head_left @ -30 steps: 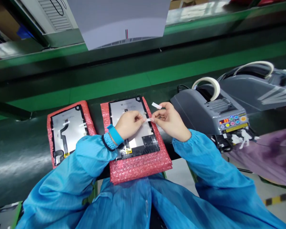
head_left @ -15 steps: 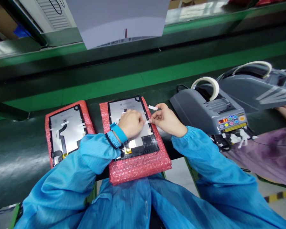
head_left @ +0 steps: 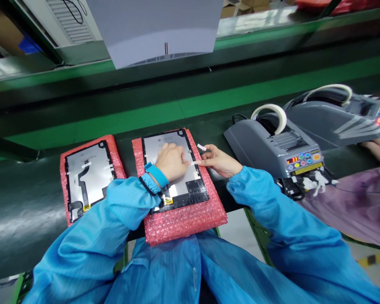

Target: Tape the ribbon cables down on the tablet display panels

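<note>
Dark green worktop (head_left: 28, 190) bears, at its front edge, red bubble wrap (head_left: 188, 226) under a panel (head_left: 180, 188). The left hand (head_left: 171, 162) lies over the panel, grip hidden; the right hand (head_left: 220, 161), just apart, pinches a tape strip (head_left: 194, 163) at the panel's right edge.

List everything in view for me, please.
Smooth workbench: one, dark green, centre.
Bubble wrap pads: two, red, on workbench.
Rectangular panels: two, silver and black, on wrap.
Boxy tape dispensers: two, grey, right.
Round tape rolls: two, cream, on dispensers.
Small tape strips: several, white, mostly on panels.
Flat fixture: one, white, top.
Other person's garment: one, purple, right.
Wristband: one, blue, left wrist.
Left hand: one, blue-sleeved, over central panel.
Right hand: one, blue-sleeved, holding a strip.
</note>
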`<state>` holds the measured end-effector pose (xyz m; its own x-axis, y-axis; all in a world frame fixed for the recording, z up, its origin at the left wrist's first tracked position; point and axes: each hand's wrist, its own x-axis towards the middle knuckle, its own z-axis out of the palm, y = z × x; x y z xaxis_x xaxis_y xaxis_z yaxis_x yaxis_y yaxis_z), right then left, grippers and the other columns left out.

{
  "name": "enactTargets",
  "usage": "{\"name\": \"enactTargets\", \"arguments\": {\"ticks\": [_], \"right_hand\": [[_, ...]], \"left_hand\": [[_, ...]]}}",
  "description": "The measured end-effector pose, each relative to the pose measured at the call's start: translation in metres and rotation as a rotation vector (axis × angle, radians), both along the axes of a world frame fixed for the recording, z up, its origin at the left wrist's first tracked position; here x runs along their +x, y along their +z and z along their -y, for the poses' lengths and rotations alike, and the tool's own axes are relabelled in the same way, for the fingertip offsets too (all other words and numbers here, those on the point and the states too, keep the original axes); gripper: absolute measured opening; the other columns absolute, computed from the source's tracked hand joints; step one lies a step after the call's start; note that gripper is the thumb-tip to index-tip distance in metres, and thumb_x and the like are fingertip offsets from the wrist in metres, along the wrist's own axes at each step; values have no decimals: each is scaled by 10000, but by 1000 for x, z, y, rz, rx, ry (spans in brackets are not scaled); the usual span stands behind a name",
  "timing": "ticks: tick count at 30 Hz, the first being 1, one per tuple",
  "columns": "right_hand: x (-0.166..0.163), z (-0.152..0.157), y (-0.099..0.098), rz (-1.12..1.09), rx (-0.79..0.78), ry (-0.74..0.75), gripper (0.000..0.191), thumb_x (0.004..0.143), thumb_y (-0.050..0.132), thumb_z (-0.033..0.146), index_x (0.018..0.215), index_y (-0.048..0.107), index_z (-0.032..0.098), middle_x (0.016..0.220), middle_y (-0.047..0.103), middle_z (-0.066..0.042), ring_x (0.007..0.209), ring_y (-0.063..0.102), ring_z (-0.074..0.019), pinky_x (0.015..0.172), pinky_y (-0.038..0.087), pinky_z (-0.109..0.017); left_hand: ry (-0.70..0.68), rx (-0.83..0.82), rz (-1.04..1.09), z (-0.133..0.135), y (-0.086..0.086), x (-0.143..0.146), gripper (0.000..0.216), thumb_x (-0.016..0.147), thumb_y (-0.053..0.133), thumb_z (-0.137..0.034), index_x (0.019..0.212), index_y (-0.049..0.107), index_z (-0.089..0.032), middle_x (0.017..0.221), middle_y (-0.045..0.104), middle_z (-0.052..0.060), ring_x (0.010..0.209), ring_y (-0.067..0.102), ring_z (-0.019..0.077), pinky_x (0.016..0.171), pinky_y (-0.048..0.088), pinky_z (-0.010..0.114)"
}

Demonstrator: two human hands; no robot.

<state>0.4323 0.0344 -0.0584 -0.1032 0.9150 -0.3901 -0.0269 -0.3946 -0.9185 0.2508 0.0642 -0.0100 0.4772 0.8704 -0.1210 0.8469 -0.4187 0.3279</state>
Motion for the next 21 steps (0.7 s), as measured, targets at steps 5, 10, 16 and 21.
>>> {"name": "enactTargets", "arguments": {"ticks": [5, 10, 16, 21], "right_hand": [[5, 4, 15, 156, 256, 20, 405, 682, 659, 512, 872, 455, 218, 678, 457, 56, 597, 402, -100, 567, 330, -243], [-3, 7, 41, 389, 431, 248, 251, 817, 526, 458, 830, 501, 209, 752, 527, 6, 716, 472, -143, 687, 389, -282], [-6, 6, 46, 494, 416, 274, 211, 832, 508, 392, 855, 571, 192, 792, 607, -24, 737, 536, -161, 708, 422, -302], [-5, 3, 41, 415, 340, 99, 340, 752, 595, 513, 840, 589, 184, 779, 633, -43, 700, 554, -160, 671, 445, -302]], "left_hand": [[11, -18, 206, -15, 8, -12, 110, 817, 582, -279, 813, 605, -172, 797, 603, 27, 825, 535, 181, 829, 421, 337], [-116, -8, 350, -15, 16, -10, 221, 865, 538, -357, 769, 617, -174, 788, 621, 15, 802, 535, 159, 828, 410, 313], [-126, -44, 247, -14, 9, -5, 164, 847, 575, -243, 701, 603, -172, 744, 612, 15, 789, 531, 163, 821, 402, 314], [-82, -89, 225, -18, 6, -6, 172, 858, 556, -223, 712, 619, -158, 746, 615, 22, 767, 544, 162, 778, 414, 302]]}}
